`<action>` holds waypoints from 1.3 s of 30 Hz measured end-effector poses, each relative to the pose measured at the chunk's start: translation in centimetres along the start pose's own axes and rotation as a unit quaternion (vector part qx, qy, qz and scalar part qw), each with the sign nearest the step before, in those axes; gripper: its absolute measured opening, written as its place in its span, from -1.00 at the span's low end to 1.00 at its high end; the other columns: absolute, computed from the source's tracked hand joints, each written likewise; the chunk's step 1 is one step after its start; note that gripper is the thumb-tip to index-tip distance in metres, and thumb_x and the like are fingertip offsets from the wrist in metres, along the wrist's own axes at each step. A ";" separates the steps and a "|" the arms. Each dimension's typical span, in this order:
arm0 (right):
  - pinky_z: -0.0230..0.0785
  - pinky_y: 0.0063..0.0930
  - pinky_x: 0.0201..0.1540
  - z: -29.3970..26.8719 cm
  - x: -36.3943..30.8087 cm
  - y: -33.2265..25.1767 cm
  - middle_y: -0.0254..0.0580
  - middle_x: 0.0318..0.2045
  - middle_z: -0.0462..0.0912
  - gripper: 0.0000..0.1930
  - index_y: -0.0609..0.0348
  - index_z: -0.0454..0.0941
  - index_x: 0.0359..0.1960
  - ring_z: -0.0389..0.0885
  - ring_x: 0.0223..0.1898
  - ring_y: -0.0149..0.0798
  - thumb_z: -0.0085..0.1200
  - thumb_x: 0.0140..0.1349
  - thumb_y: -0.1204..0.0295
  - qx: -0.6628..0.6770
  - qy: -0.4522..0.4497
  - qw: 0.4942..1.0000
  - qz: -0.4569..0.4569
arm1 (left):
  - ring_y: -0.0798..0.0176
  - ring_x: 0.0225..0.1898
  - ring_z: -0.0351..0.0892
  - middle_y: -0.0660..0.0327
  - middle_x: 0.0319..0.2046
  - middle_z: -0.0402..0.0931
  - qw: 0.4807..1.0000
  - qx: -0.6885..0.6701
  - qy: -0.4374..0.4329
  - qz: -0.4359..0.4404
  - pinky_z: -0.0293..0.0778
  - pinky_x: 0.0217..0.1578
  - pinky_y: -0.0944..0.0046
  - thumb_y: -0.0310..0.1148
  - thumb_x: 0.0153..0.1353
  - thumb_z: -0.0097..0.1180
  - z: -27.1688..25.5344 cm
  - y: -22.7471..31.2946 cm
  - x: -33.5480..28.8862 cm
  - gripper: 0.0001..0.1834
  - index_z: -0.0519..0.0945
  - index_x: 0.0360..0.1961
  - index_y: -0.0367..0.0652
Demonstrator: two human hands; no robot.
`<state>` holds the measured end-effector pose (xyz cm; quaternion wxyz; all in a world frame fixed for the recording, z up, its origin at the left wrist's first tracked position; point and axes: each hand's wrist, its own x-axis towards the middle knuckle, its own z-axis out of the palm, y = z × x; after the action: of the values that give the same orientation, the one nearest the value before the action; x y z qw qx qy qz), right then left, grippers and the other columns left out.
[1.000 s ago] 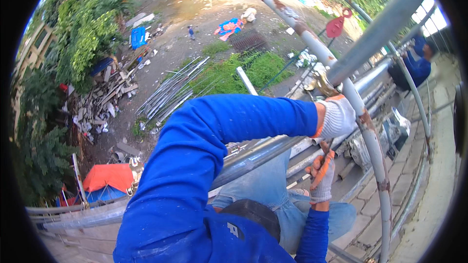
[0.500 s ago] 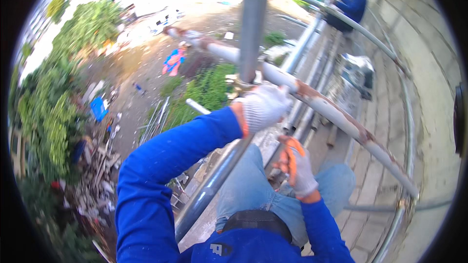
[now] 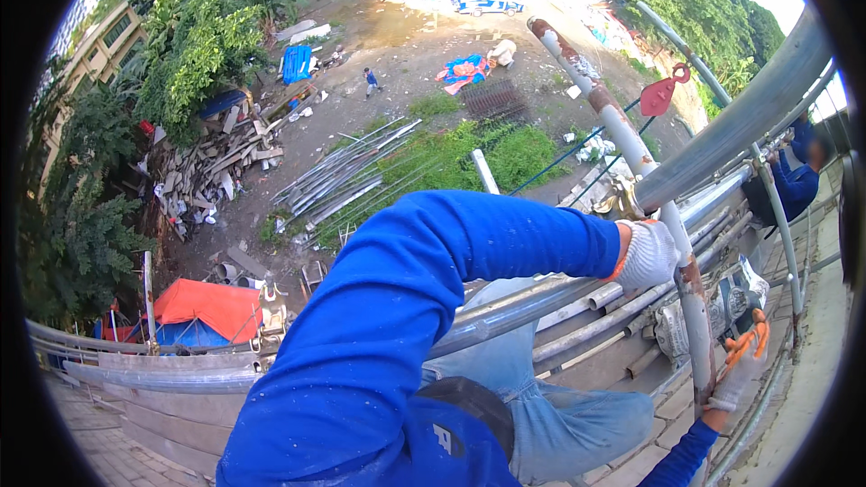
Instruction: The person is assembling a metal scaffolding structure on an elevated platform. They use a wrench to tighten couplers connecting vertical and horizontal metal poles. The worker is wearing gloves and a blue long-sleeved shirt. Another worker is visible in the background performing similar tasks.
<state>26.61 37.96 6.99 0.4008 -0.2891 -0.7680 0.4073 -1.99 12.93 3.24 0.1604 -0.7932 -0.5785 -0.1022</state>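
Note:
A rust-stained white pipe (image 3: 695, 316) slants past me from the yard side toward the wall. A thick grey pipe (image 3: 735, 149) meets it at a metal coupler (image 3: 621, 198). Just below that joint, my left hand (image 3: 648, 255), in a white knitted glove, is closed on the rust-stained pipe; most of its fingertips are hidden. Farther down, my right hand (image 3: 742, 368), in a white glove with orange-coated fingers, is open beside the same pipe, its fingers stretched upward. Whether it touches the pipe cannot be told. It holds nothing that I can see.
Loose pipes (image 3: 604, 329) lie along the platform beside a crumpled plastic bag (image 3: 744, 293). A red pulley (image 3: 663, 93) hangs with a rope. Another person (image 3: 794, 182) in blue works at the far right. Far below are a pipe pile (image 3: 347, 176), scrap wood and an orange tarp (image 3: 207, 308).
My view has swung, so the joint and my left hand now appear farther right. My right hand has gone from in front of my lap to beside the rust-stained pipe, its fingers opened out.

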 end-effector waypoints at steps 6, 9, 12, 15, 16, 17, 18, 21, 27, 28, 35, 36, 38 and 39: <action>0.38 -0.63 -0.47 1.3 -0.6 -1.1 -0.56 -0.49 0.40 -0.60 0.17 0.57 0.27 0.27 -0.59 -0.62 -0.04 0.49 0.34 0.013 -0.092 0.996 0.010 | 0.04 -0.46 0.73 0.12 -0.47 0.66 0.995 0.020 0.096 -0.013 0.65 -0.44 0.04 -0.45 0.04 0.26 -0.4 1.5 -0.3 -0.94 0.73 -0.42 -0.11; 0.47 -0.53 -0.50 1.4 -0.8 -1.0 -0.40 -0.41 0.55 -0.68 0.24 0.62 0.17 0.50 -0.55 -0.54 0.04 0.51 0.36 0.011 -0.069 0.997 0.037 | 0.13 -0.24 0.77 0.13 -0.29 0.63 0.995 0.031 -0.017 -0.093 0.71 -0.31 0.11 -0.41 0.15 0.24 -1.4 1.8 -0.1 -0.82 0.67 -0.21 -0.21; 0.42 -0.58 -0.57 1.5 -0.6 -1.0 -0.40 -0.47 0.52 -0.70 0.24 0.63 0.14 0.45 -0.62 -0.55 0.06 0.53 0.35 0.031 -0.043 0.998 0.042 | 0.09 -0.10 0.73 0.07 -0.16 0.60 0.996 0.014 -0.062 -0.059 0.71 -0.23 0.11 -0.41 0.15 0.25 -3.4 1.9 -0.1 -0.76 0.65 -0.16 -0.25; 0.41 -0.60 -0.58 1.9 -0.3 -1.2 -0.42 -0.50 0.50 -0.71 0.24 0.63 0.14 0.41 -0.64 -0.56 0.04 0.54 0.36 0.025 -0.042 0.997 0.055 | 0.01 -0.16 0.76 0.00 -0.21 0.63 0.986 0.077 -0.149 -0.022 0.70 -0.21 0.07 -0.45 0.16 0.24 -4.4 2.1 0.2 -0.80 0.67 -0.20 -0.29; 0.41 -0.57 -0.59 2.0 -0.3 -1.3 -0.40 -0.49 0.53 -0.71 0.25 0.64 0.13 0.45 -0.62 -0.56 0.05 0.54 0.36 0.019 -0.044 0.997 0.054 | 0.01 -0.15 0.75 0.00 -0.20 0.62 0.988 0.068 -0.134 -0.028 0.70 -0.20 0.06 -0.44 0.17 0.24 -4.4 2.2 0.4 -0.80 0.67 -0.19 -0.29; 0.40 -0.55 -0.60 2.1 -0.3 -1.5 -0.38 -0.48 0.56 -0.72 0.27 0.64 0.12 0.48 -0.61 -0.56 0.05 0.55 0.36 0.005 -0.041 0.996 0.074 | 0.01 -0.14 0.75 -0.01 -0.20 0.62 0.987 0.068 -0.139 -0.042 0.70 -0.19 0.05 -0.44 0.18 0.24 -4.4 2.2 0.6 -0.80 0.66 -0.18 -0.29; 0.40 -0.55 -0.60 2.1 -0.4 -1.8 -0.39 -0.49 0.55 -0.72 0.27 0.64 0.11 0.46 -0.61 -0.56 0.05 0.55 0.36 0.005 -0.047 0.998 0.052 | 0.00 -0.13 0.74 -0.01 -0.19 0.61 0.985 0.071 -0.143 -0.058 0.70 -0.18 0.04 -0.44 0.19 0.24 -4.3 2.2 0.8 -0.80 0.66 -0.17 -0.28; 0.35 -0.55 -0.59 2.2 -0.7 -2.5 -0.44 -0.53 0.51 -0.76 0.28 0.67 0.02 0.41 -0.60 -0.58 0.07 0.54 0.38 -0.013 -0.043 0.998 0.053 | -0.02 -0.12 0.73 0.01 -0.22 0.61 0.989 0.016 -0.118 -0.086 0.69 -0.18 0.04 -0.47 0.19 0.21 -4.4 2.3 0.8 -0.76 0.63 -0.11 -0.29; 0.36 -0.55 -0.50 2.5 -0.7 -2.2 -0.39 -0.47 0.59 -0.77 0.28 0.69 0.00 0.45 -0.55 -0.57 0.07 0.53 0.40 0.003 -0.067 0.996 0.056 | -0.04 -0.10 0.70 0.03 -0.15 0.59 0.984 0.089 -0.152 -0.032 0.67 -0.11 0.02 -0.24 0.17 0.40 -4.5 2.6 0.4 -0.60 0.61 -0.08 -0.29; 0.40 -0.51 -0.46 2.6 -0.6 -2.0 -0.32 -0.45 0.64 -0.76 0.29 0.69 0.00 0.51 -0.53 -0.50 0.08 0.52 0.39 -0.021 -0.063 0.997 0.036 | -0.04 -0.10 0.70 0.03 -0.14 0.59 0.983 0.084 -0.156 -0.054 0.66 -0.10 0.02 -0.24 0.17 0.40 -4.4 2.7 0.5 -0.60 0.62 -0.08 -0.29; 0.56 -0.19 -0.12 2.4 -0.3 -0.8 0.19 -0.22 0.75 -0.69 0.32 0.67 0.02 0.75 -0.16 0.13 0.17 0.42 0.33 -0.158 -0.038 0.986 -0.032 | -0.01 -0.06 0.68 0.04 -0.15 0.56 0.988 0.068 -0.127 -0.064 0.64 -0.08 0.02 -0.30 0.18 0.32 -4.4 2.6 0.4 -0.71 0.62 -0.16 -0.25; 0.56 -0.18 -0.10 2.4 -0.3 -0.8 0.21 -0.21 0.75 -0.69 0.32 0.67 0.02 0.75 -0.13 0.17 0.17 0.41 0.33 -0.160 -0.038 0.986 -0.028 | 0.00 -0.04 0.67 0.05 -0.15 0.55 0.982 0.087 -0.156 -0.055 0.64 -0.08 0.01 -0.23 0.19 0.36 -4.4 2.6 0.4 -0.66 0.61 -0.14 -0.22; 0.57 -0.16 -0.07 2.3 -0.5 -0.8 0.23 -0.18 0.75 -0.68 0.32 0.67 0.03 0.74 -0.09 0.21 0.18 0.40 0.33 -0.162 -0.042 0.986 -0.021 | -0.01 -0.01 0.65 0.03 -0.13 0.55 0.984 0.084 -0.147 -0.050 0.64 -0.06 0.00 -0.23 0.18 0.37 -4.4 2.7 0.3 -0.67 0.62 -0.15 -0.22; 0.57 -0.16 -0.07 2.4 -0.5 -0.8 0.23 -0.18 0.75 -0.68 0.32 0.67 0.03 0.74 -0.09 0.20 0.18 0.40 0.33 -0.164 -0.043 0.985 -0.023 | -0.01 0.00 0.65 0.02 -0.12 0.55 0.982 0.088 -0.159 -0.053 0.63 -0.05 -0.01 -0.24 0.18 0.37 -4.4 2.7 0.3 -0.67 0.62 -0.15 -0.22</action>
<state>24.77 36.20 6.70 0.3240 -0.3157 -0.8472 0.2788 0.79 10.80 7.08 0.1305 -0.7502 -0.6446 0.0680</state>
